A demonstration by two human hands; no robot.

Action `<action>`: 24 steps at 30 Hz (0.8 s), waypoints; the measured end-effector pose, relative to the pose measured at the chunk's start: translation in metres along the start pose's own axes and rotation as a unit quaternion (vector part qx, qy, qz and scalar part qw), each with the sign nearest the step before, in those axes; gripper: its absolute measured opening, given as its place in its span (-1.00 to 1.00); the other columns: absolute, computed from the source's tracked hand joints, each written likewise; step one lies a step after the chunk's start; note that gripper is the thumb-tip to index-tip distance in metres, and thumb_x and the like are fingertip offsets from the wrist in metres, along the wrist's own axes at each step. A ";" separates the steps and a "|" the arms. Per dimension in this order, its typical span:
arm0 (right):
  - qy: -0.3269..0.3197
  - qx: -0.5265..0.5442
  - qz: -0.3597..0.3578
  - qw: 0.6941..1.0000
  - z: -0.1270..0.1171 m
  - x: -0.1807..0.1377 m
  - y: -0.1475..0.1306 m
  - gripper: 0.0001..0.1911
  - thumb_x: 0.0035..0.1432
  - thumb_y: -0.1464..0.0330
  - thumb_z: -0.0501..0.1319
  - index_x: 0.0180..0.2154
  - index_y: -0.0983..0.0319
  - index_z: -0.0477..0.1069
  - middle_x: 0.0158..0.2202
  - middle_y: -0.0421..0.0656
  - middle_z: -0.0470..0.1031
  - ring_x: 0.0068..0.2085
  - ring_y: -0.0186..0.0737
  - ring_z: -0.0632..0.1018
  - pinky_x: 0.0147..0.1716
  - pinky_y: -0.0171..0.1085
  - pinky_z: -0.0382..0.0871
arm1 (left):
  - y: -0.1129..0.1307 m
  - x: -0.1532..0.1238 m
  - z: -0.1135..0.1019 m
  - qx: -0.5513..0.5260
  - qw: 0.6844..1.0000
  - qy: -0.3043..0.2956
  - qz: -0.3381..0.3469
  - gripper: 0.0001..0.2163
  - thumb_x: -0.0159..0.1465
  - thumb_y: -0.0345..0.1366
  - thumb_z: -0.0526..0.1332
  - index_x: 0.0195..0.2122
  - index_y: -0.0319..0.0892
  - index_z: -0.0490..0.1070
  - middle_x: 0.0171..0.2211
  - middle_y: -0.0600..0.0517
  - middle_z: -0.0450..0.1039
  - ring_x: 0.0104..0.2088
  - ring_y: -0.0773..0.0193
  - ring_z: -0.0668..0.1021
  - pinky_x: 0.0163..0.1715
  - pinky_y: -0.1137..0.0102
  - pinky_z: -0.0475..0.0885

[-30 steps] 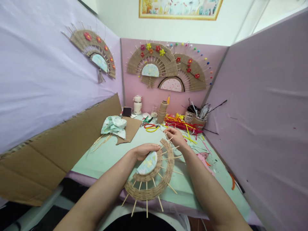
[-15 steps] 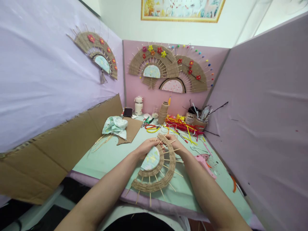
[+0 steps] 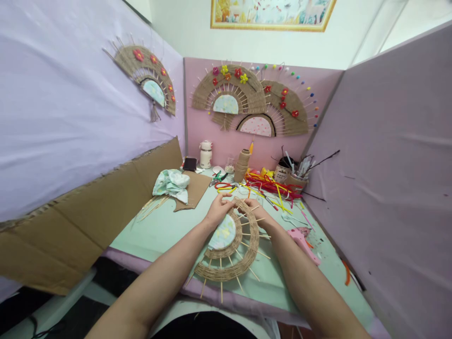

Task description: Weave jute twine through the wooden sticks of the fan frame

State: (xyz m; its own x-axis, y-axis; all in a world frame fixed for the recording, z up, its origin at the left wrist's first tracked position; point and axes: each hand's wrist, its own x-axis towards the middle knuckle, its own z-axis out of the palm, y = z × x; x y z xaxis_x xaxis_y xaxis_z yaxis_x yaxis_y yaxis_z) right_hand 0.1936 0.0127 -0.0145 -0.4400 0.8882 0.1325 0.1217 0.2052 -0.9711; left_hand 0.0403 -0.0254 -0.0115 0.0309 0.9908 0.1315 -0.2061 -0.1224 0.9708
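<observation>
A half-round fan woven of brown twine over thin sticks (image 3: 251, 249) is tilted in front of me, its flat side facing left. Pale floral cloth (image 3: 223, 234) covers its inner half-disc. My right hand (image 3: 253, 207) grips the fan's upper end, its fingers partly behind the weave. My left hand (image 3: 219, 210) is at the same end, thumb and fingers bent close together near the twine. Whatever is between those fingertips is too small to make out. Stick ends stick out past the outer woven band.
Behind the hands lie scissors (image 3: 226, 187), green-handled pliers (image 3: 219, 177), a twine cone (image 3: 242, 165) and red and yellow pipe cleaners (image 3: 271, 183). Crumpled cloth (image 3: 171, 183) and cardboard (image 3: 197, 188) sit left. A pink glue gun (image 3: 304, 246) lies right. Finished fans (image 3: 229, 89) hang on the partition.
My left hand has shifted slightly off the fan's upper end, its fingers lifting up and left. The right hand still holds the fan. The whole view has moved a little.
</observation>
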 end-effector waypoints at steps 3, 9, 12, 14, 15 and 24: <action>0.000 -0.012 -0.012 1.000 0.001 0.000 -0.002 -0.84 -0.19 0.34 0.25 -0.49 0.30 0.48 -0.64 -0.28 0.30 -0.55 -0.39 0.24 -0.53 -0.36 0.10 | 0.002 0.001 -0.002 0.022 0.999 0.007 0.042 -0.59 0.05 -0.17 0.26 -0.08 -0.22 0.34 -0.68 0.21 0.23 -0.64 0.44 0.27 -0.58 0.51 0.13; 0.017 -0.053 -0.003 0.998 0.004 -0.004 -0.012 -0.83 -0.14 0.30 0.22 -0.49 0.29 0.48 -0.59 -0.24 0.38 -0.53 -0.36 0.29 -0.51 -0.35 0.15 | 0.005 0.004 -0.013 0.061 0.995 0.054 0.055 -0.66 0.12 -0.05 0.16 -0.30 -0.25 0.48 -0.73 0.17 0.18 -0.67 0.43 0.20 -0.61 0.47 0.09; 0.025 -0.058 0.000 0.998 0.004 -0.005 -0.014 -0.77 -0.09 0.23 0.21 -0.49 0.28 0.48 -0.60 -0.24 0.36 -0.54 -0.36 0.29 -0.52 -0.35 0.15 | 0.007 0.005 -0.017 0.085 0.993 0.074 0.037 -0.66 0.10 -0.03 0.18 -0.37 -0.25 0.50 -0.78 0.18 0.14 -0.69 0.42 0.19 -0.61 0.46 0.07; 0.041 -0.059 -0.006 0.997 0.004 -0.004 -0.012 -0.74 -0.07 0.19 0.21 -0.49 0.27 0.48 -0.62 -0.24 0.35 -0.55 -0.36 0.28 -0.55 -0.35 0.13 | 0.007 0.004 -0.019 0.102 0.991 0.087 0.028 -0.68 0.08 -0.05 0.20 -0.41 -0.24 0.50 -0.78 0.18 0.15 -0.68 0.42 0.20 -0.61 0.46 0.07; 0.051 -0.058 -0.008 0.997 0.003 -0.003 -0.011 -0.73 -0.07 0.18 0.21 -0.48 0.27 0.48 -0.63 -0.25 0.33 -0.56 -0.37 0.27 -0.56 -0.36 0.12 | 0.007 0.004 -0.019 0.108 0.990 0.092 0.024 -0.70 0.07 -0.05 0.21 -0.44 -0.23 0.49 -0.77 0.18 0.16 -0.68 0.42 0.20 -0.60 0.46 0.07; 0.076 -0.025 -0.003 0.997 -0.002 0.001 -0.005 -0.68 -0.06 0.14 0.23 -0.41 0.29 0.47 -0.60 -0.27 0.27 -0.58 -0.43 0.21 -0.59 -0.39 0.06 | 0.006 -0.002 -0.019 0.157 0.982 0.093 0.050 -0.61 0.10 -0.03 0.16 -0.73 -0.17 0.19 -0.77 0.17 0.13 -0.66 0.41 0.20 -0.57 0.46 0.10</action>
State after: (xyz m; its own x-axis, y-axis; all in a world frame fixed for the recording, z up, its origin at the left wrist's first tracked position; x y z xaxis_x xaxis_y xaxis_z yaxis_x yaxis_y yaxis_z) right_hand 0.1940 0.0129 -0.0088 -0.3020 0.9378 0.1710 0.1651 0.2282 -0.9595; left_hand 0.0201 -0.0272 -0.0097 -0.1585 0.9627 0.2194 0.1131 -0.2031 0.9726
